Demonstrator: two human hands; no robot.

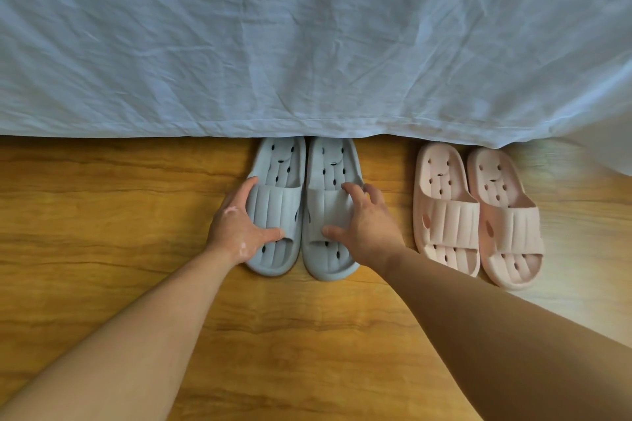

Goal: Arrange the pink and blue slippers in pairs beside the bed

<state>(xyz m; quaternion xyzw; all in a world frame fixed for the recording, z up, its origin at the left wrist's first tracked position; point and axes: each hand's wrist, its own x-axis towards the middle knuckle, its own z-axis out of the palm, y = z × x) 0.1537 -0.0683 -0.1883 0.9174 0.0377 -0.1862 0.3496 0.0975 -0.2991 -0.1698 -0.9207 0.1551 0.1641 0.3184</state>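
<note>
Two blue slippers lie side by side on the wooden floor, heels tucked just under the hanging bed sheet (307, 44). My left hand (239, 225) grips the strap of the left blue slipper (277, 174) from its outer side, thumb near the toe opening. My right hand (362, 222) grips the strap of the right blue slipper (328, 167), fingers over the top. To the right, the left pink slipper (444, 215) and the right pink slipper (506, 222) sit as a pair, touching each other, angled slightly, untouched by either hand.
The pale blue sheet covers the whole upper half of the view and drapes to the floor. Wooden floor (102, 198) stretches left of the blue pair and toward me. A bright white patch shows at the right edge.
</note>
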